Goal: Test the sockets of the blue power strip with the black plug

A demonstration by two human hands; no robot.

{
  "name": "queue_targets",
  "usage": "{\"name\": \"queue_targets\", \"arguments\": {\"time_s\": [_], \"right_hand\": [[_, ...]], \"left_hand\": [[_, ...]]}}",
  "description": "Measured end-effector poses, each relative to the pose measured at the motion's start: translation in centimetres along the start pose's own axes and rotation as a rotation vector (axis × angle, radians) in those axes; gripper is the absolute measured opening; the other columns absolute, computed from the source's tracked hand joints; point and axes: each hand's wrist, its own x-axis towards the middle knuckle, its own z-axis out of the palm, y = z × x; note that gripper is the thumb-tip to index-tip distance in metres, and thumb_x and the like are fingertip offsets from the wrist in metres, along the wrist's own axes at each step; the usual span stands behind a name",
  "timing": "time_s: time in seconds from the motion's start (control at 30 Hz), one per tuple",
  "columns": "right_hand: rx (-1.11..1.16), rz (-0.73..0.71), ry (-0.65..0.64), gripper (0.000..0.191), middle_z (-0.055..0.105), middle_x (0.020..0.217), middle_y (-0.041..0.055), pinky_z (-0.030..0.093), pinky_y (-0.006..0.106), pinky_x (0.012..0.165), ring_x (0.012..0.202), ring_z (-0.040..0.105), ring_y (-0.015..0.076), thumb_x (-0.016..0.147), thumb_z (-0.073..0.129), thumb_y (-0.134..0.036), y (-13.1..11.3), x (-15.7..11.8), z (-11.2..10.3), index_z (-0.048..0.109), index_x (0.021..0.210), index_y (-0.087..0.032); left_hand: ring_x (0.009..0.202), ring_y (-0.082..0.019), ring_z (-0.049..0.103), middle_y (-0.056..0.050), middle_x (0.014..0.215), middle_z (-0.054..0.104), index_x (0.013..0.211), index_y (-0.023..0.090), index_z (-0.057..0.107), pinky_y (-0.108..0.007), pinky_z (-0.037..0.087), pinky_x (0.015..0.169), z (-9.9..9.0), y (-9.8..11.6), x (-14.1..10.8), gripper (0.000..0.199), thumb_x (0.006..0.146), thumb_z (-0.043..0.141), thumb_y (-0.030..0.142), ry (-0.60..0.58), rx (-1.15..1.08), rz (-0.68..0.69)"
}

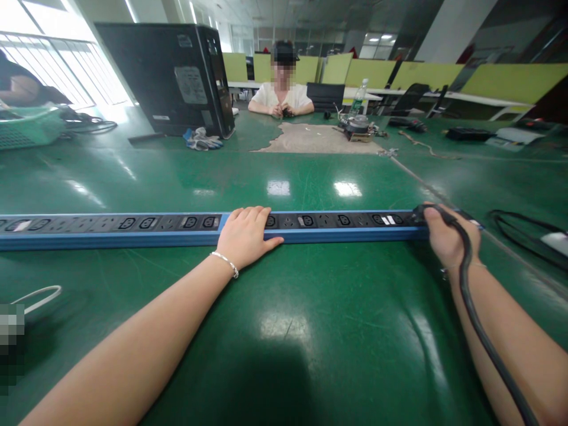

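A long blue power strip [346,235] with a row of black sockets lies across the green table, reaching the left edge of the view. My left hand [245,235] rests over the middle of the strip, fingers on its top and thumb along the front side. At the strip's right end, my right hand [452,234] is closed round a black plug [418,214] with a thick black cable [465,284] that runs down along my right forearm. Whether the plug sits in a socket cannot be made out.
A black computer case [168,83] and gloves [202,139] stand at the back left, beside a green basket [31,127]. Opposite sits a person [280,94]. Back right are a bottle [358,97] and a metal device [357,125]. Black cable loops [523,234] lie right.
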Motion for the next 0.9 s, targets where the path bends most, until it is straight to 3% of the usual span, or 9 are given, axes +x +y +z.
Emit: {"name": "queue_targets", "arguments": {"time_s": [0.17,0.33,0.53,0.9], "right_hand": [[0.041,0.054,0.005,0.041,0.069,0.106,0.0102,0.042,0.038,0.097,0.106,0.060,0.0244,0.077,0.049,-0.041,-0.82,0.11,-0.17,0.071,0.101,-0.016],[0.005,-0.119,0.057,0.044,0.070,0.100,0.0147,0.044,0.036,0.094,0.104,0.061,0.0253,0.076,0.046,-0.042,-0.79,0.02,0.14,0.071,0.096,-0.011],[-0.059,-0.297,0.057,0.041,0.071,0.097,0.0105,0.045,0.038,0.093,0.103,0.061,0.0241,0.079,0.042,-0.043,-0.32,0.14,0.56,0.070,0.092,-0.016],[-0.147,-0.131,0.000,0.042,0.070,0.102,0.0109,0.044,0.044,0.091,0.104,0.061,0.0279,0.078,0.040,-0.044,-0.67,-0.18,0.32,0.069,0.096,-0.019]], "left_hand": [[0.114,-0.028,0.049,-0.013,0.125,0.055,0.128,0.015,0.045,-0.040,0.031,0.099,-0.10,0.07,0.02,0.064,0.080,0.050,0.058,-0.007,0.002,-0.007],[0.115,-0.028,0.049,-0.014,0.125,0.055,0.128,0.014,0.044,-0.040,0.031,0.099,-0.20,0.14,0.06,0.066,0.080,0.050,0.059,-0.015,-0.004,-0.010],[0.114,-0.028,0.050,-0.013,0.124,0.056,0.127,0.013,0.045,-0.039,0.033,0.098,-0.22,0.13,0.08,0.066,0.080,0.050,0.059,-0.006,0.008,-0.002],[0.115,-0.028,0.048,-0.013,0.124,0.055,0.128,0.015,0.044,-0.040,0.030,0.099,0.02,0.04,-0.02,0.065,0.080,0.049,0.059,-0.006,-0.016,-0.010]]}}
